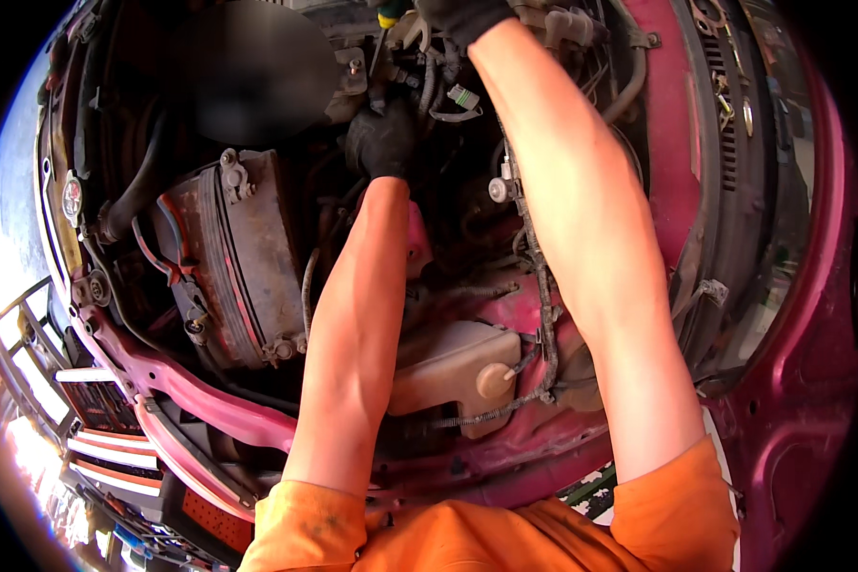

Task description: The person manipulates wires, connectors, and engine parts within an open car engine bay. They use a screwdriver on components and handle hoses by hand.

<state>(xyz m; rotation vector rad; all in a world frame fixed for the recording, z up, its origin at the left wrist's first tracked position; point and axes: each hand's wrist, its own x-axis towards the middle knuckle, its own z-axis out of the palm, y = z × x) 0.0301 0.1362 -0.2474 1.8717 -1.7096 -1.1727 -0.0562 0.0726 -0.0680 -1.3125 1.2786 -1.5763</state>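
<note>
Here we are, deep over a crowded engine bay, and both gloved hands are at the far end of our reach. Our left hand [383, 141] sits down among the hoses, back of the glove toward us, fingers buried; we can't tell whether they're clasping the dark fitting [378, 99] in front of them or merely resting by it. Up at the top edge, our right hand [462, 21] is cut off by the frame, just beside a yellow-and-black tool handle [388, 16], and whether it has hold of that we can't say. The tool's thin shaft slants down toward the left hand, so we'd call this a two-handed step: tool work above, steadying below, though tightening or loosening is anyone's guess. What does the next move call for? A well-seated tip, we reckon, a firm left hand at the fitting, and care around that loose-looking pale connector [463, 97] just to the right. Off to the left stands the dusty battery [257, 257]; nearer us, the pale plastic reservoir [439, 377] lies between our forearms.
</note>
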